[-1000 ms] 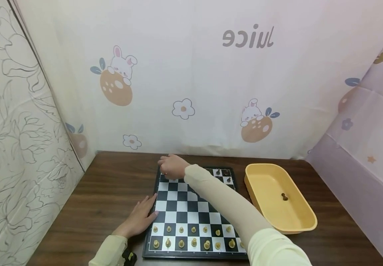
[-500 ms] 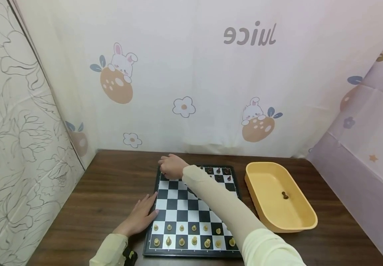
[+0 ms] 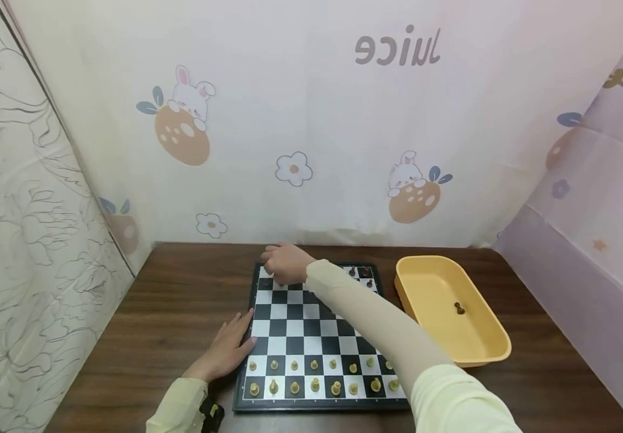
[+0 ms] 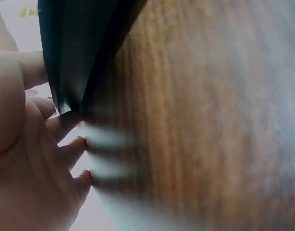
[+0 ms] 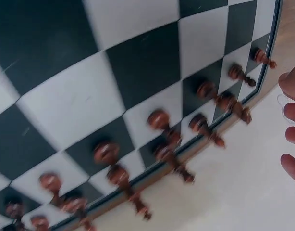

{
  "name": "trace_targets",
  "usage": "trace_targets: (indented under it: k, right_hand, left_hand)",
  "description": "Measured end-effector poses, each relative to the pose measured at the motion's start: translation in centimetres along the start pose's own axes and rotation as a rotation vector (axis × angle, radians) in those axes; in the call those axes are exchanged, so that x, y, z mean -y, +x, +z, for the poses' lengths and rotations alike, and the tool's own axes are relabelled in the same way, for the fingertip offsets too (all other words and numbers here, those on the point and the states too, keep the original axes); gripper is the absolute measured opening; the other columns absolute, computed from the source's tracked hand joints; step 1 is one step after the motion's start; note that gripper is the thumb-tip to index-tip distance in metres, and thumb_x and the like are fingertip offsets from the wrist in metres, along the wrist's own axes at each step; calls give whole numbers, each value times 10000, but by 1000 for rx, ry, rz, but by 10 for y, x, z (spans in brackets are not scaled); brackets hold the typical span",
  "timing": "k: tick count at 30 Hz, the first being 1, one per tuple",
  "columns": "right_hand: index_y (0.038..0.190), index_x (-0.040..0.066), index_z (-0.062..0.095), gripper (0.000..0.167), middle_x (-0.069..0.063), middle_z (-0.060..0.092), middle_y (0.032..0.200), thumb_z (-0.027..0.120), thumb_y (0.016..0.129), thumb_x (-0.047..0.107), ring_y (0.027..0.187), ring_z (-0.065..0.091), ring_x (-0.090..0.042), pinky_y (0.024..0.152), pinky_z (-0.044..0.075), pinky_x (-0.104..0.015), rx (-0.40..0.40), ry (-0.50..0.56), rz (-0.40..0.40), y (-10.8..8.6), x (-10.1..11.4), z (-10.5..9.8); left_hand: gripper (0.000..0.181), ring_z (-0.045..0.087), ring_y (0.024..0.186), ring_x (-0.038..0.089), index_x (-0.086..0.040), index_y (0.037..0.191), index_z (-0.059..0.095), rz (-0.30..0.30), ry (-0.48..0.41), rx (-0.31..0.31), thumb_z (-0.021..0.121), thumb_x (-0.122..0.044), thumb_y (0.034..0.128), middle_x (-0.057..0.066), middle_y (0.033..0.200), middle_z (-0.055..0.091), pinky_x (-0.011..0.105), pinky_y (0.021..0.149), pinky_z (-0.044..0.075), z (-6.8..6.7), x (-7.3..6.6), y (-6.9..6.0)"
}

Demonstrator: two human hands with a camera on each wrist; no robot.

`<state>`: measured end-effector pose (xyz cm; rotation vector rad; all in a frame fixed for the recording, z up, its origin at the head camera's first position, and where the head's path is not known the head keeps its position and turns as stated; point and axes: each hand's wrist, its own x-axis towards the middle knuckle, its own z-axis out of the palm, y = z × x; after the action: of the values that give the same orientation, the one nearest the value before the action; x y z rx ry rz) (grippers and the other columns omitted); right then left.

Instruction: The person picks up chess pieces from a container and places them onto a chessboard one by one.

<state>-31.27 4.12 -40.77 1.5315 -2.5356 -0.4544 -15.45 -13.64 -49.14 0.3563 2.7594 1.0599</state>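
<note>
A black-and-white chessboard [image 3: 294, 328] lies on the brown table. My left hand [image 3: 225, 349] rests flat beside it, fingers touching the left edge of the board; the left wrist view shows its fingers [image 4: 79, 144] against the black side. Over the far left part is my right hand [image 3: 287, 263], raised above the back rows. Its fingers [image 5: 294, 113] are loosely bent at the edge of the right wrist view, with nothing visible in them. A dark red-brown pawn [image 5: 264, 57] stands in the corner column, and several dark chess pieces [image 5: 159, 118] fill the two far rows.
Several cream chess pieces [image 3: 314, 383] stand in the two near rows. Right of the board sits a yellow tray [image 3: 498, 355] with one dark chess piece [image 3: 459, 308] lying in it. A printed curtain [image 3: 300, 120] hangs behind the table. My right forearm crosses the board.
My right hand has shifted slightly right from the far left corner, uncovering a dark pawn there. The left hand stays at the board's edge. The head view has tilted a little.
</note>
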Motion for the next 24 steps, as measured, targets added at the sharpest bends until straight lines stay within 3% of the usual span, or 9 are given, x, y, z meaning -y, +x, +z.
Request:
trace_targets:
  k: [8, 11, 15, 20, 24]
  right_hand:
    - [961, 182, 769, 133, 46, 617, 966, 693, 852, 173, 906, 518, -137, 712, 434, -302, 15, 12, 44, -38, -22, -3]
    - [891, 182, 760, 99, 40, 603, 922, 679, 841, 153, 860, 516, -147, 684, 433, -310, -9, -17, 51, -52, -32, 0]
    - [831, 188, 739, 70, 42, 580, 870, 676, 824, 158, 816, 518, -150, 685, 443, -317, -22, -43, 61, -69, -42, 0]
    - [868, 192, 758, 85, 54, 581, 868, 695, 813, 185, 815, 513, -138, 664, 426, -299, 7, -59, 81, -90, -51, -3]
    - [846, 181, 752, 72, 47, 581, 854, 694, 810, 160, 804, 518, -144, 666, 436, -316, -16, -39, 85, -108, -59, -8]
  left_hand:
    - [612, 153, 1415, 400, -25, 1491, 284, 2, 1, 10, 522, -254, 976, 225, 1492, 323, 564, 1128, 66, -1, -1, -1]
    - [619, 145, 1418, 394, -35, 1497, 273, 3, 4, 13, 521, -261, 977, 215, 1499, 317, 556, 1131, 64, -1, -1, -1]
    - [614, 156, 1411, 409, -19, 1491, 279, 20, 10, 5, 529, -236, 974, 224, 1493, 321, 572, 1124, 69, -1, 1, -3]
    - [615, 146, 1415, 401, -23, 1494, 273, 10, 18, 12, 531, -232, 976, 215, 1500, 314, 571, 1125, 60, -1, 0, -4]
    - [615, 143, 1415, 403, -25, 1494, 275, 4, 21, 12, 531, -238, 976, 212, 1501, 314, 574, 1124, 60, 0, -2, -2]
